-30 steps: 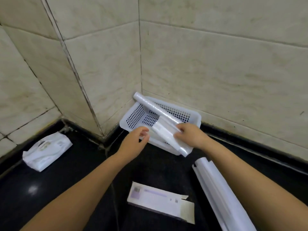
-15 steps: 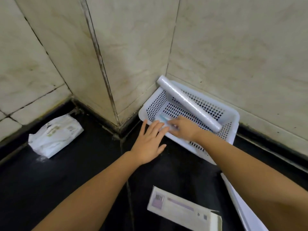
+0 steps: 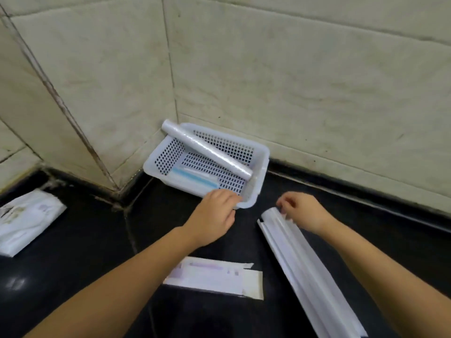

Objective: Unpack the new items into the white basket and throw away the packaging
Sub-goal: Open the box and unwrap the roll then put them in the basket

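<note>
Left hand [image 3: 214, 215] loose and holding nothing beside the white basket [image 3: 260, 189], right hand [image 3: 301, 212] pinching the long wrapper [image 3: 300, 264] near it, likely for throwing away.

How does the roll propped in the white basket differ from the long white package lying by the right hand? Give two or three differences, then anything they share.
The roll is round and glossy; the long white package is flat with a matte face. The roll rests tilted across the white basket, one end on its rim; the package lies flat on the dark counter. The right hand touches the package's end; no hand touches the roll. Both are long, narrow and pale.
</note>
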